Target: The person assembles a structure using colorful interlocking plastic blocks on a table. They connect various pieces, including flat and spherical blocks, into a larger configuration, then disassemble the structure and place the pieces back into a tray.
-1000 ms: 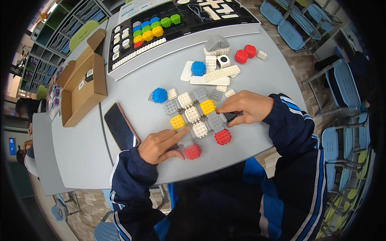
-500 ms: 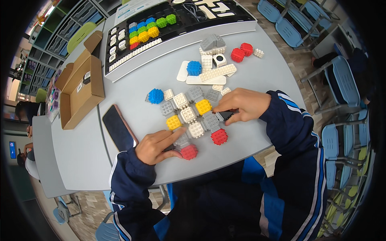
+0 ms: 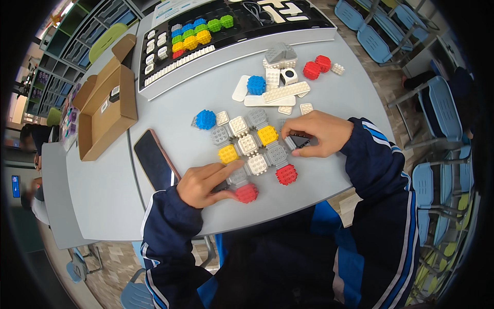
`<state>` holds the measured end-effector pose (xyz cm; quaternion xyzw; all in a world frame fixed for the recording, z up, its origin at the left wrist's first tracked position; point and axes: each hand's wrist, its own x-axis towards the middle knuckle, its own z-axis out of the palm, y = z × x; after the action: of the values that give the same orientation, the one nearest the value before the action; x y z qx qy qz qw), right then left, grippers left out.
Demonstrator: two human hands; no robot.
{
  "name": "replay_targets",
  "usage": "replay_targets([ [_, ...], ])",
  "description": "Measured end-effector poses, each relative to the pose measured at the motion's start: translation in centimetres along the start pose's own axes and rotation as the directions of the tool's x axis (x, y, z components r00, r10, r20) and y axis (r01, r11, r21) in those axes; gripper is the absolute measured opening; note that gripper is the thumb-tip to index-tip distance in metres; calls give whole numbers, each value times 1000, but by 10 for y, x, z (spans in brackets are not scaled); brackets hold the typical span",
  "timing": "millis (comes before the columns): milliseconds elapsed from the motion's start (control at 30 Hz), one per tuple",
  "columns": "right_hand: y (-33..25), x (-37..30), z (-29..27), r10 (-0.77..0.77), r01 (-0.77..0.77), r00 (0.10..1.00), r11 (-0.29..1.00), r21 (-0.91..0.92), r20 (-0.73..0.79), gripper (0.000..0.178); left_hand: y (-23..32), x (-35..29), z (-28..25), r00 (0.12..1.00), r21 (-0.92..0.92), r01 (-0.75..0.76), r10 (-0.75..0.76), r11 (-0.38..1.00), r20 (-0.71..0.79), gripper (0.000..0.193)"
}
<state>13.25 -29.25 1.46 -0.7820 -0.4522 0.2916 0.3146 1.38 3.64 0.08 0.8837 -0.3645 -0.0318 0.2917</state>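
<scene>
A flat assembly of joined building blocks lies before me, with white (image 3: 257,165), grey (image 3: 276,154), yellow (image 3: 267,135) and red (image 3: 286,174) studded blocks. My left hand (image 3: 206,185) rests at its lower left corner. Its thumb and fingers close round a dark piece (image 3: 221,187), mostly hidden, beside another red block (image 3: 246,193). At the assembly's right side, my right hand (image 3: 320,135) pinches a dark triangular block (image 3: 299,140) with a grey edge. That edge sits close to the grey block; whether they touch I cannot tell.
A phone (image 3: 154,157) lies left of the assembly, near an open cardboard box (image 3: 110,116). Behind are a blue block (image 3: 206,119), loose white strips (image 3: 285,92), a grey-topped piece (image 3: 281,52) and red blocks (image 3: 312,70). A black-lined kit tray (image 3: 236,44) spans the back.
The view has shifted slightly, moving the table things rightward. My right hand has tilted the triangular block, and its grey edge stands a little off the assembly. My left hand holds its place.
</scene>
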Motion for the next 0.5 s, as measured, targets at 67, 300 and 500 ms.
replay_targets([
  [67, 1, -1, 0, 4, -3, 999, 1000, 30, -33, 37, 1, 0, 0, 1000, 18, 0, 0, 1000, 1, 75],
  [300, 9, 1, 13, -316, 332, 903, 943, 6, -292, 35, 0, 0, 1, 1000, 40, -24, 25, 999, -11, 75],
  [500, 12, 5, 19, -221, 297, 912, 936, 186, -345, 35, 1, 0, 1, 1000, 59, -18, 18, 998, -1, 75],
])
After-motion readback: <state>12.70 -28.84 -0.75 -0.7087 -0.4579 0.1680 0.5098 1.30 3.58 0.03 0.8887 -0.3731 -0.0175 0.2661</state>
